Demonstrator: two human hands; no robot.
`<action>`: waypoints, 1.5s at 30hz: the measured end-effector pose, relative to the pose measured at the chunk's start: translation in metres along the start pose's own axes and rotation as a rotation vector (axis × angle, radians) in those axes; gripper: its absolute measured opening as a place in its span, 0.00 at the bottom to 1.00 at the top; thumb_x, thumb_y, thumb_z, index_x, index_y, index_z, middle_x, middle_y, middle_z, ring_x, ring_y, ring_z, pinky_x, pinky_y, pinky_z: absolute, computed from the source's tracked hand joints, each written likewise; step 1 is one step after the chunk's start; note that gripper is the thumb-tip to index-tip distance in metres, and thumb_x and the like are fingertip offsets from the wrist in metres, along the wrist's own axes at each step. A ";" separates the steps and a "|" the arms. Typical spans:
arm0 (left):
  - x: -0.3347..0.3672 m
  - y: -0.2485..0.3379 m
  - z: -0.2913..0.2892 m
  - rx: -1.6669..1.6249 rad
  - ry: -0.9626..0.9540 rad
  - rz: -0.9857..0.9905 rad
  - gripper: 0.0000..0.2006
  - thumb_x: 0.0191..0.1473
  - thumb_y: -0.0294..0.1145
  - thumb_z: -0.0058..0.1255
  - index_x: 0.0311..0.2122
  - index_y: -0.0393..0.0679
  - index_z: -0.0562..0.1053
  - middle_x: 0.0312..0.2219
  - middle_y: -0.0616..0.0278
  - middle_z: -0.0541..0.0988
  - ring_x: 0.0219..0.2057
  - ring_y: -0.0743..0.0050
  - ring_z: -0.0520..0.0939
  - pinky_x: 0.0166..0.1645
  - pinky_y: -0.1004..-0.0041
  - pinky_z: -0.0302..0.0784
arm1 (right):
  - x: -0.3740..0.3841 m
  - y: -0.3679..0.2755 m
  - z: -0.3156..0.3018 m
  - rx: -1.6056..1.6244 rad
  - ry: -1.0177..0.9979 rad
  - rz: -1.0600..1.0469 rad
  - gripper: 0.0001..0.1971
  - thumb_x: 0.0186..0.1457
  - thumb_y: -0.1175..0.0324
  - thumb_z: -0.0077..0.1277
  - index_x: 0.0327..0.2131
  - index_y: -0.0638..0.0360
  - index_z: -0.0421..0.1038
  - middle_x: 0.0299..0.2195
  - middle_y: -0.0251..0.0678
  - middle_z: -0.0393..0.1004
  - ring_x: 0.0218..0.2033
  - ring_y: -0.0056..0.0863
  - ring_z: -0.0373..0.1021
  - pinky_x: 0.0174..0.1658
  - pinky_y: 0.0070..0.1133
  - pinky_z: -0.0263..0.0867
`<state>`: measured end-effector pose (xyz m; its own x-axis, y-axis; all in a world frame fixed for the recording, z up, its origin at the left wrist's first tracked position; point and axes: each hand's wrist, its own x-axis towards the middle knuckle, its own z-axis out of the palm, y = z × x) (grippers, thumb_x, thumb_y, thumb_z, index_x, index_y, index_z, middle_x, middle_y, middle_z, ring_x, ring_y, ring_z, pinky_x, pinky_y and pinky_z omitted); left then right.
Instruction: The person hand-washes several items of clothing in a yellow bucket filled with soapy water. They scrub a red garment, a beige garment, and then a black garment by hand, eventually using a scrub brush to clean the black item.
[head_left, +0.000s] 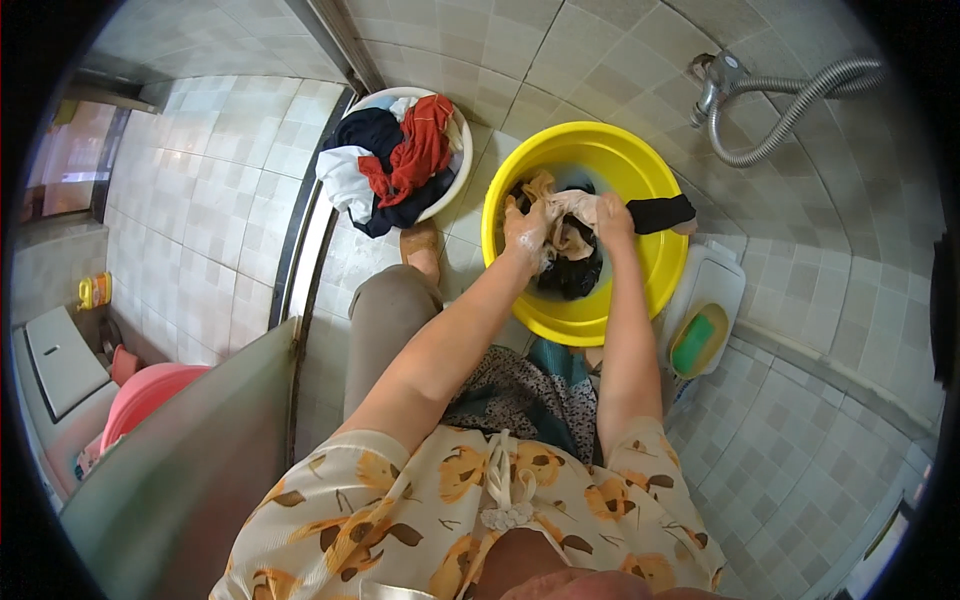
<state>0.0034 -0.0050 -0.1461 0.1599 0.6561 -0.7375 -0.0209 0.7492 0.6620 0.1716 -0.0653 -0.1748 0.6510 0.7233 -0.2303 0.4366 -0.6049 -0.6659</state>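
Note:
A large yellow basin [515, 315] on the floor in front of me holds water and several dark and beige pieces of laundry. Inside it, my left hand [525, 230] is closed on one end of a wet, pale beige cloth [575, 205], with suds on my skin. My right hand [614, 217] grips the other end of the same cloth, so it stretches between the two hands. Black wet laundry [572, 280] lies in the water below. A black sock [662, 213] hangs over the basin's right rim.
A white basin [462, 180] heaped with red, white and navy clothes stands left of the yellow one. On a white box [728, 270] at the right sits a dish with green soap [692, 343]. A shower hose [740, 155] hangs on the wall; a frosted glass panel [200, 470] stands left.

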 end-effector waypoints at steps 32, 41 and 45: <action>0.017 0.009 0.002 -0.547 -0.139 -0.505 0.20 0.60 0.51 0.32 0.44 0.45 0.67 0.34 0.58 0.74 0.30 0.63 0.75 0.36 0.61 0.75 | -0.098 -0.126 0.029 0.063 -0.039 -0.248 0.14 0.49 0.61 0.50 0.21 0.64 0.69 0.15 0.42 0.67 0.17 0.33 0.64 0.25 0.26 0.60; 0.005 -0.001 0.010 0.466 0.104 0.348 0.17 0.55 0.43 0.41 0.41 0.40 0.70 0.38 0.51 0.76 0.36 0.57 0.78 0.42 0.63 0.71 | 0.014 -0.032 0.021 -0.620 -0.042 0.181 0.18 0.53 0.59 0.38 0.36 0.61 0.74 0.33 0.48 0.74 0.37 0.50 0.68 0.43 0.36 0.64; 0.010 0.000 -0.009 0.322 0.086 -0.081 0.23 0.53 0.44 0.44 0.48 0.35 0.67 0.45 0.46 0.73 0.47 0.53 0.74 0.50 0.67 0.67 | 0.000 -0.053 0.042 -0.558 -0.414 -0.055 0.19 0.53 0.66 0.44 0.50 0.54 0.65 0.49 0.47 0.66 0.48 0.49 0.63 0.48 0.36 0.64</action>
<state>-0.0035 0.0024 -0.1542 0.0648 0.6113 -0.7887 0.3029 0.7410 0.5993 0.1227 -0.0198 -0.1692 0.3768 0.7582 -0.5320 0.7884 -0.5640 -0.2454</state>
